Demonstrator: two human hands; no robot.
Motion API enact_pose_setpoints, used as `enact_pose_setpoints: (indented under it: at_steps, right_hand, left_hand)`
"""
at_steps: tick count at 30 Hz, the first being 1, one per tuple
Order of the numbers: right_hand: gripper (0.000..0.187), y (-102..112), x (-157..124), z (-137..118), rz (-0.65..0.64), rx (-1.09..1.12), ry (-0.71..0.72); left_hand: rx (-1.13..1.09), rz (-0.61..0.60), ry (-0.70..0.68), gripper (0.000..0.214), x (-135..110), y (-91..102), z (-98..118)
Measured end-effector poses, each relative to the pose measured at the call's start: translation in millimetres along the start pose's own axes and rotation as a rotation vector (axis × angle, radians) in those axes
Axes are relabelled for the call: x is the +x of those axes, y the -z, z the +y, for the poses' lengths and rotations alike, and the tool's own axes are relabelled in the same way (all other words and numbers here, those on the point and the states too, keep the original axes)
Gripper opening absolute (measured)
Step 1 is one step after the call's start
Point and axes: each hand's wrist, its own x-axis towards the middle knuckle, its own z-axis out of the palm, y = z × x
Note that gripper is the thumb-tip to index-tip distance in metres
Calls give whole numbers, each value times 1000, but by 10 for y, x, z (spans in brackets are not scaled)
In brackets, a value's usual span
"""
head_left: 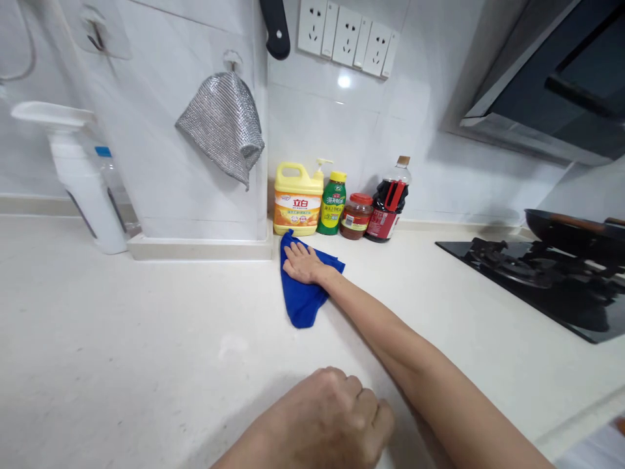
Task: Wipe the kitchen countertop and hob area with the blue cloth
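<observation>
I'm resting my spread right hand on triangular blue fabric cloth, left hand curled; overreaching is risking toppling the yellow handled plastic jug.

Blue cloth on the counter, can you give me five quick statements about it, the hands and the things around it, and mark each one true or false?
1. The right hand lies flat on the blue cloth. True.
2. The left hand grips the blue cloth too. False: it is apart from it, fingers curled in.
3. The red-lidded jar stands between the green bottle and the dark bottle. True.
4. The silvery mesh cloth lies spread out flat. False: it hangs from a hook.
5. A black pan is at the stove. True.
</observation>
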Motion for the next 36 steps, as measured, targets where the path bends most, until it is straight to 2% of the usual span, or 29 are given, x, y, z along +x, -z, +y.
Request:
enact_pose_setpoints:
  at_steps: [5,9,13,15,18,21,25,30,36]
  right_hand:
    - [64,0,103,-83,-6,-4,76]
    - [63,25,24,-90,-21,-16,72]
    - [62,16,-182,-147,-31,-17,75]
    - [62,-4,-317,-192,-28,-23,75]
    - [61,-22,-563,-275,-36,-54,80]
    - [65,-17,-860,-386,-66,-90,121]
    - [64,-22,-1261,-545,-14,-56,109]
    - [62,-33,-1623,-675,32,-31,68]
    - [63,-24,-1883,-722,54,11,96]
  left_hand:
    - [-27,10,-13,10,-17,3,30]
    - [10,42,28,12,-66,7,-173]
    - [140,71,224,19,-183,88,-572]
    - [180,23,322,22,-259,128,-741]
    - [183,-111,470,26,-354,156,-886]
    - [170,-230,604,30,-401,169,-941]
    - [172,-288,741,35,-435,202,-988]
    - [193,-319,816,42,-519,242,-1023]
    - [154,-418,860,45,-554,347,-956]
